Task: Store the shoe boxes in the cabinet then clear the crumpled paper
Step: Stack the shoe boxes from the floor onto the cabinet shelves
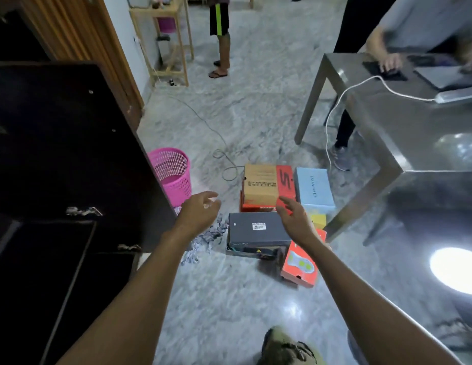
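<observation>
Both arms reach out, the left hand [200, 210] and right hand [293, 218] loose-fingered and empty above the dark grey cardboard shoe box [257, 231] on the marble floor [229, 299].

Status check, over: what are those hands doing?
Left hand, right hand open, empty, poised over black shoe box. Box on floor, lid on. Crumpled paper at its left.

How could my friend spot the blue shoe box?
Find the grey table on the right. Shoe boxes lie on the floor beside it. The blue box lies right of a brown-and-red box and is the only pale blue one.
</observation>
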{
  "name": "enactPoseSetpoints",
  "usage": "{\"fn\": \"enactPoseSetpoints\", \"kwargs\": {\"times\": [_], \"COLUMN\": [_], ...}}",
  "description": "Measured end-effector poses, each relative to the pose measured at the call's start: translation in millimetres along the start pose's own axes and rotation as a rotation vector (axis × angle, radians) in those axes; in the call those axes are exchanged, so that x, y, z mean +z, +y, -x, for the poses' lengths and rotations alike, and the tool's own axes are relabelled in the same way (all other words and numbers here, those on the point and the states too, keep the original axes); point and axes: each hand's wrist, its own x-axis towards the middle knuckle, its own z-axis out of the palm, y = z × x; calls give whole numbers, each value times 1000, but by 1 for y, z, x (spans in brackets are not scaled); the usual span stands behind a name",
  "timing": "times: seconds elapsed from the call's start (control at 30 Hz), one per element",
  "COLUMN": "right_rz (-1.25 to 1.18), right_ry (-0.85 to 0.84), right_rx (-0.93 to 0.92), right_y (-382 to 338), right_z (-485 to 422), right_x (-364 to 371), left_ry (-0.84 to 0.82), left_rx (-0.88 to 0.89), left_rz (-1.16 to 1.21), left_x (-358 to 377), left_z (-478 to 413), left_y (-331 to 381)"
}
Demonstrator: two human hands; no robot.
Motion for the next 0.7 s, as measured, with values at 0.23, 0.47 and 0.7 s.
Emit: {"fn": "enactPoseSetpoints", "kwargs": {"times": [0.23, 0.47, 0.7], "right_rz": [67, 94, 241], "right_ry": [-51, 48, 233], "right_rx": [229, 354, 262], "right_y": [119, 282, 414], "right_z": [-82, -158, -223], "right_x": [28, 104, 160], "left_ry": [-81, -110, -22], "left_rx": [-141, -269, -329], "left_rz": [49, 115, 188], "left_x": [108, 243, 350], "left_z": [-97, -206, -282], "left_y": [-66, -212, -356]}}
